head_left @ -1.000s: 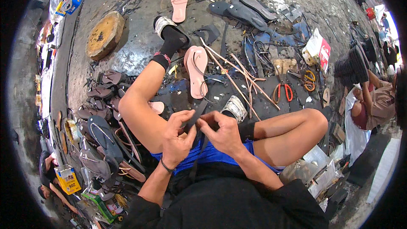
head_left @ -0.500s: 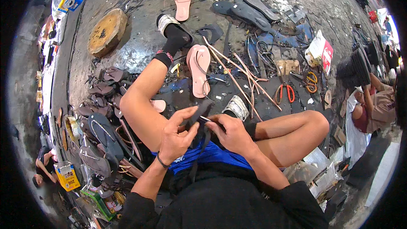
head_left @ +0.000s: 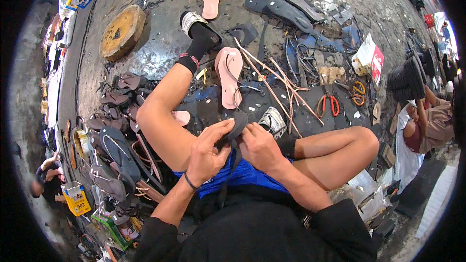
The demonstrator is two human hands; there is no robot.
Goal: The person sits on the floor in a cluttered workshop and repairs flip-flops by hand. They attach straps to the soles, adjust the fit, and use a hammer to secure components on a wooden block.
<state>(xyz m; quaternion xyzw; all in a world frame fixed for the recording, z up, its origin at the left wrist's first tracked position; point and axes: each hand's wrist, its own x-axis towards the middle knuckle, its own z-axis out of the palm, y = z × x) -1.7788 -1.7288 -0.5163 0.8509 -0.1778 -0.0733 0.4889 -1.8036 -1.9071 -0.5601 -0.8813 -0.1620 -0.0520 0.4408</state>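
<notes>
A dark, curved rubber sole [head_left: 237, 125] is held above my lap, seen mostly edge-on. My left hand [head_left: 209, 154] is closed on it, thumb below and fingers along its left side. Pinched against its right edge are the fingers of my right hand [head_left: 262, 146]; whether a thin tool is also in them is hidden. A dark strap [head_left: 236, 161] hangs below the sole between my hands. Just beyond, a pair of pink sandal soles [head_left: 229, 80] lies on the floor, a thin dark strap looped over the top one.
Pink strips [head_left: 272, 85], red-handled scissors [head_left: 327, 106] and orange-handled scissors [head_left: 358, 93] lie ahead right. Dark soles [head_left: 284, 12] and a pink sandal [head_left: 210, 1] are farther off. A round wooden block [head_left: 122, 33] stands far left; sandals [head_left: 116, 148] pile at left. Another person [head_left: 429, 121] sits right.
The sole has turned and now shows a broader curved edge. My right fingers have moved up against it, and the thin shiny tool seen in them earlier is out of sight.
</notes>
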